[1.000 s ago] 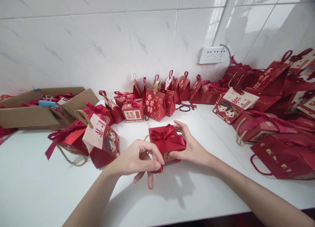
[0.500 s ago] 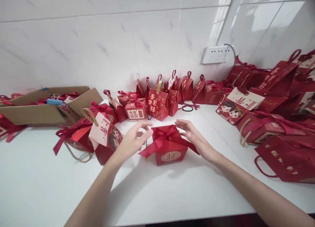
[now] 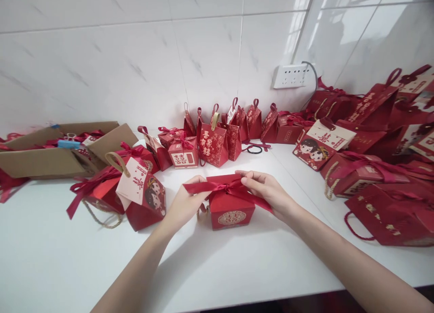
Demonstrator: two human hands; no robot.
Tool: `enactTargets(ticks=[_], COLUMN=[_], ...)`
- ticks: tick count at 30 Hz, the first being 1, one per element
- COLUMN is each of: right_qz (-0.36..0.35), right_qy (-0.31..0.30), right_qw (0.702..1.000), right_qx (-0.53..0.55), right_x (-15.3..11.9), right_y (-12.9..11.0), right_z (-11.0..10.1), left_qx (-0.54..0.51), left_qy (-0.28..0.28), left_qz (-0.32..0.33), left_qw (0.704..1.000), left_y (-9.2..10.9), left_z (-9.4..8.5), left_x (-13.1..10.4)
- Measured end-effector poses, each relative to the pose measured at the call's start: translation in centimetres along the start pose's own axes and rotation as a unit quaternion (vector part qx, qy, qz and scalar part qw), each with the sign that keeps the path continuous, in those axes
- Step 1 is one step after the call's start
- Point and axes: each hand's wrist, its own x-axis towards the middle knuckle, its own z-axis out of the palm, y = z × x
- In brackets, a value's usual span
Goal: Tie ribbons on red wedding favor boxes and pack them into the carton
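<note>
A red gift box (image 3: 232, 213) with a round gold emblem stands upright on the white table, in front of me. A red ribbon (image 3: 226, 187) is tied in a bow across its top. My left hand (image 3: 187, 201) is at the box's left side, closed on the bow, with a ribbon tail lying across its fingers. At the right side, my right hand (image 3: 265, 190) pinches the bow near the knot with thumb and fingers. The left fingertips are partly hidden behind the ribbon.
A cream-and-red box (image 3: 139, 186) with a gold loop stands left, before an open cardboard carton (image 3: 44, 161). Small red boxes (image 3: 214, 145) line the wall. More boxes and bags (image 3: 389, 213) are piled at the right. A socket strip (image 3: 293, 76) is on the wall.
Both hands have closed in on the bow and taken hold of it. The left ribbon tail has lifted from beside the box to over my left hand. The view has shifted slightly.
</note>
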Motion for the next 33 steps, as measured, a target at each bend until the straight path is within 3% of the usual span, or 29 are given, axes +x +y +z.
enactTargets(ticks=[4,7,9,11,14,17,21,24,27,30,33], right_qz=[-0.017,-0.148,-0.28,-0.371,-0.42,-0.43,-0.474,-0.507,-0.543,-0.577,-0.596], right_qy=[-0.002,0.091,0.116,0.087,0.064,0.081,0.069,0.029,0.009,-0.001,-0.019], right_qw=[0.999,0.968,0.901,0.818,0.722,0.675,0.667,0.674,0.669,0.663,0.655], right_qx=[-0.047,-0.181,-0.31,-0.43,-0.546,-0.594,-0.57,-0.537,-0.507,-0.477,-0.464], right_x=[0.1,-0.2,-0.7,-1.3,-1.7,-1.2,-0.8,-1.3,-1.8,-2.0,-1.9], right_y=[0.0,-0.1,-0.3,-0.5,-0.6,-0.4,0.1,0.5,1.0,1.3,1.5], right_z=[-0.5,-0.1,0.8,2.1,4.0,5.0,4.5,3.3,2.3,1.8,1.5], left_qx=[-0.008,0.005,0.003,-0.006,-0.014,-0.014,-0.014,0.061,0.171,0.225,0.234], left_qy=[-0.006,-0.002,0.004,0.009,0.011,-0.003,-0.015,0.038,0.098,0.119,0.134], left_qz=[-0.017,-0.017,-0.015,-0.007,0.001,0.01,0.026,0.047,0.119,0.183,0.2], left_qw=[1.0,1.0,1.0,1.0,1.0,1.0,0.999,0.996,0.973,0.95,0.942], left_y=[0.2,0.3,0.3,0.3,0.0,-0.3,-0.6,-0.6,-0.5,-0.5,-0.6], left_z=[0.3,0.3,0.3,0.3,0.3,0.2,0.0,0.3,0.7,1.1,1.2], left_x=[0.0,0.0,0.0,-0.1,-0.1,0.0,0.2,0.2,0.0,-0.3,-0.4])
